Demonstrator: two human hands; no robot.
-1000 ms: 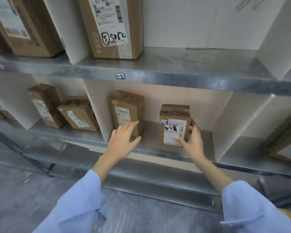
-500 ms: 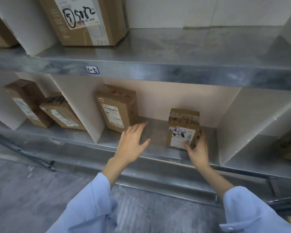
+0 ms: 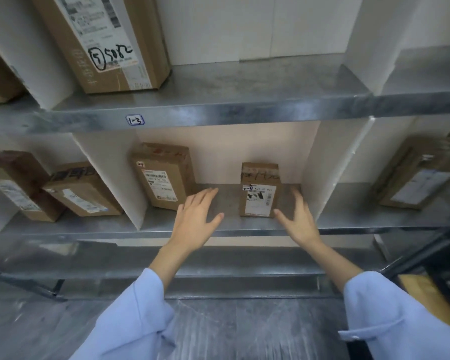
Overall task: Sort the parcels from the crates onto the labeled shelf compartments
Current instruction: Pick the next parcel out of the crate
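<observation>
Both hands were open, holding nothing. Left hand [image 3: 196, 219] hovered palm-down with fingers spread over the bare shelf floor between two boxes. Right hand [image 3: 298, 219] was splayed just right of the small parcel [image 3: 260, 193], thumb tip at its lower corner; couldn't tell if it touched. Arms reached forward. On the metal shelf [image 3: 244, 113], lower middle compartment, a taller parcel [image 3: 164, 175] leaned at the left and the small parcel stood upright. The tag [image 3: 135, 120] above read 1-3.
</observation>
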